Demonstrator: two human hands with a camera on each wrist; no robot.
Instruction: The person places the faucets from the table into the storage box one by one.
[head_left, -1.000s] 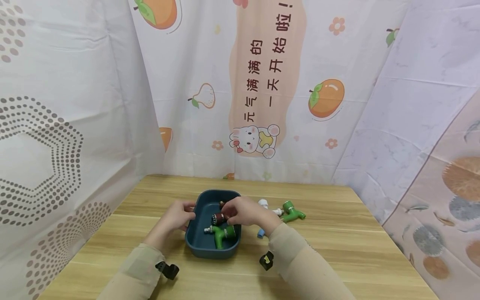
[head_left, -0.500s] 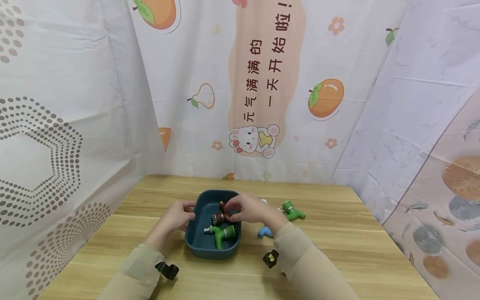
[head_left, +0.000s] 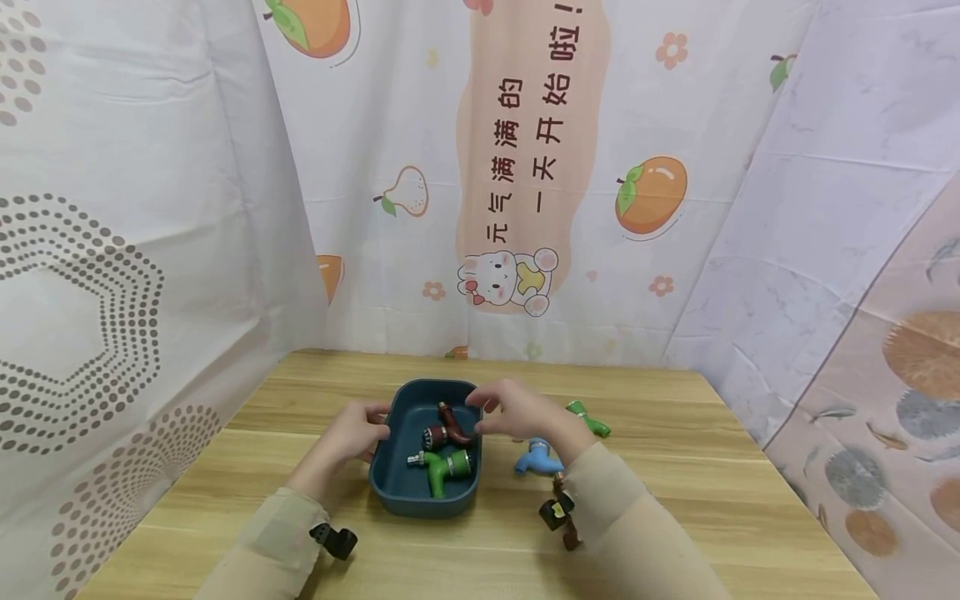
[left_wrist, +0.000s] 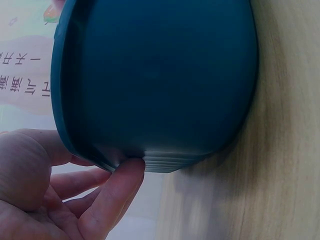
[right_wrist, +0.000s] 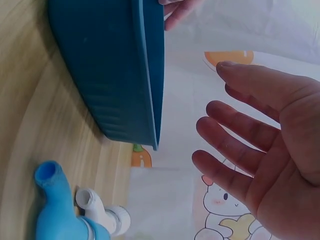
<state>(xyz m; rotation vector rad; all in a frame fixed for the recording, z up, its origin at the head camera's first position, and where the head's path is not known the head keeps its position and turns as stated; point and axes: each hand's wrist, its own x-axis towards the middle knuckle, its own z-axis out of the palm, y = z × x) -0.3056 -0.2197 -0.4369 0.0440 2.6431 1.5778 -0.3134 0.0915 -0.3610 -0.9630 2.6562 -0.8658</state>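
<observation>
A dark blue plastic bin (head_left: pixel 424 507) stands on the table; its outer wall fills much of the left wrist view. My left hand (head_left: pixel 357 429) grips its left edge, fingers and thumb at the rim. Inside lie a dark red tap (head_left: pixel 448 427) and, nearer me, a green tap (head_left: pixel 442 468) with a metal end. My right hand (head_left: pixel 517 412) hovers just past the right rim, holding nothing; the right wrist view shows its fingers (right_wrist: pixel 230 145) spread loosely, apart from the bin.
Right of the bin lie a blue tap (head_left: pixel 537 458), a white tap (right_wrist: pixel 107 217) and another green tap (head_left: pixel 588 418). A dark red piece (head_left: pixel 571 535) is partly hidden under my right wrist. A printed curtain (head_left: pixel 420 275) hangs behind the table.
My right hand has let go of the dark red tap, which now lies in the bin, and has drawn back right over the rim. My left hand has stayed put.
</observation>
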